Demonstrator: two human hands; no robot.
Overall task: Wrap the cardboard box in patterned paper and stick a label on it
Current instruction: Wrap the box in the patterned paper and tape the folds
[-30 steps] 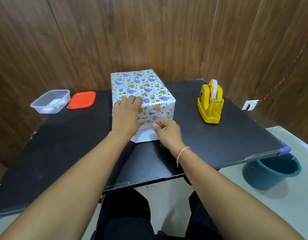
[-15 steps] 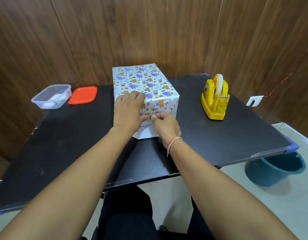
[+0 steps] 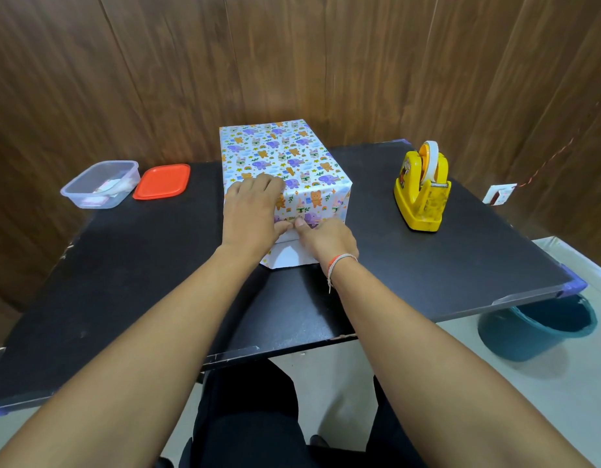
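While left hand (image 3: 251,211) presses flat on wrapped box (image 3: 285,163), right hand (image 3: 326,239) has crept upward, pinching white end flap (image 3: 289,256); fold nearly closed.

Table: I see a black tabletop (image 3: 123,282) with chipped edging along the near side and purple guards on its corners.
Tape dispenser: I see a yellow tape dispenser (image 3: 422,194) upright on the right part of the table, with a roll of tape mounted in its top.
Container: I see a clear plastic tub (image 3: 101,184) at the far left, lid off, with small items inside that I cannot identify.
Lid: an orange-red lid (image 3: 162,181) lies flat just beside the tub, on its right.
Bucket: I see a teal bucket (image 3: 538,329) on the floor, partly under the table's right corner.
Wall: brown wood panelling (image 3: 140,79) behind the table.
Wall plate: a small white plate (image 3: 499,194) low on the right wall, with a thin cord running up from it.
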